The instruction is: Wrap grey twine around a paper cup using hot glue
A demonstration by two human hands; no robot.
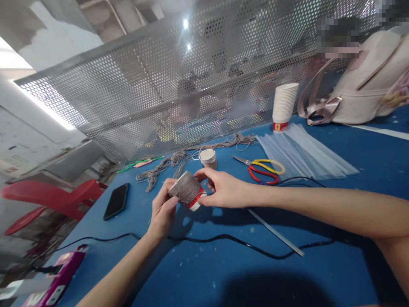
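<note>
Tilted above the blue table is a paper cup [186,188] wrapped in rows of grey cord, with a red and white band bare at one end. My left hand [163,209] is closed round its wrapped end, thumb on the near side. The fingers of my right hand [217,187] curl at the red end, the thumb touching it; whether they also pinch the cord I cannot make out. Just behind stands a small whitish cup [208,157]. Red-and-yellow-handled scissors [260,167] lie right of it, beyond my right wrist.
Loose grey cord [179,158] runs along the back by a perforated metal screen [128,85]. Clear plastic strips [306,153], stacked paper cups [285,104] and a pale backpack [361,89] are on the right. A phone [116,201], black cable [223,237] and purple power strip [60,277] lie nearer.
</note>
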